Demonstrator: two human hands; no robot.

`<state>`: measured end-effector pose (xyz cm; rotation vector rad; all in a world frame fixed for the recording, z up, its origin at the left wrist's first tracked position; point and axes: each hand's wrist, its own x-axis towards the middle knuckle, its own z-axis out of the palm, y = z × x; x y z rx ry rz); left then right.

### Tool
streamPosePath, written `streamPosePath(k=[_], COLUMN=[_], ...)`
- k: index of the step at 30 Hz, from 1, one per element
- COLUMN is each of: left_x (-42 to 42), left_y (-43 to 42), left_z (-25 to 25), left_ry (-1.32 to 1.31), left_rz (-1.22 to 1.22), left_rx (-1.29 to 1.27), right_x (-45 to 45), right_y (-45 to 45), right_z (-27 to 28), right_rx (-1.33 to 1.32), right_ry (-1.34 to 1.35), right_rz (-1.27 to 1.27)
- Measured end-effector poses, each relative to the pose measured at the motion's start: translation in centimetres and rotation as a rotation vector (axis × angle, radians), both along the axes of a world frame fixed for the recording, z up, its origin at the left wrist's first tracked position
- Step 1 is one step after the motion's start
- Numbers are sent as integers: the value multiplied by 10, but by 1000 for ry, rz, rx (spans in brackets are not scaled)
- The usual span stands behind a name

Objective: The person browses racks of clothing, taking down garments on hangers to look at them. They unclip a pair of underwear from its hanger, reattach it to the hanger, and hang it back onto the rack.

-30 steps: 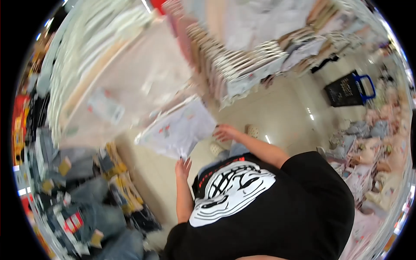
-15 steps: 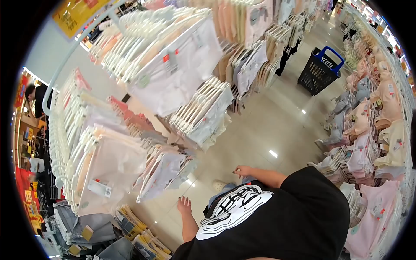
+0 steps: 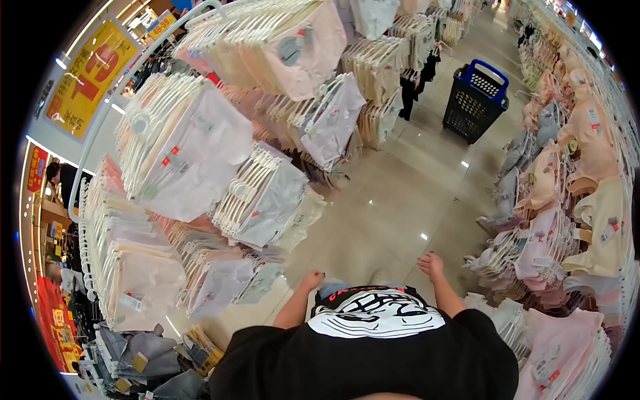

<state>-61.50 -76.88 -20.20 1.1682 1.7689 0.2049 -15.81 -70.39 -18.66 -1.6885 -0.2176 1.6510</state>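
My left hand (image 3: 312,279) hangs low in front of my body, fingers curled in, with nothing visible in it. It is nearest to the lower rack of pale underwear on hangers (image 3: 223,280), apart from it. Out to the right, my right hand (image 3: 431,265) is held over the floor with its fingers stretched out and bare of any object. Neither hand touches the goods.
A black shopping basket with a blue handle (image 3: 475,103) stands ahead in the aisle on the shiny tiled floor (image 3: 393,193). Hanging underwear (image 3: 200,147) lines the left side; bras (image 3: 543,193) line the right. Folded grey garments (image 3: 143,353) lie lower left.
My view and body have turned, and the racks and basket sit further left. My right hand has swung out to the right with fingers extended; my left hand has drawn in, its fingers now curled.
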Motion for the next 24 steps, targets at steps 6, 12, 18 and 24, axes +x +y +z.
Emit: streamPosePath(k=[6, 12, 18, 24], left_x=[82, 127, 100, 84], left_y=[97, 163, 218, 280], left_z=[55, 43, 18, -4], left_ry=[346, 209, -248, -328], left_rz=[264, 353, -193, -31], left_rx=[701, 712, 104, -90], right_x=[76, 39, 74, 100], right_y=[-31, 10, 33, 73], right_z=[-23, -17, 15, -1], right_rx=[50, 114, -275, -312], right_ry=[-314, -35, 281, 138], right_rz=[-970, -952, 144, 325])
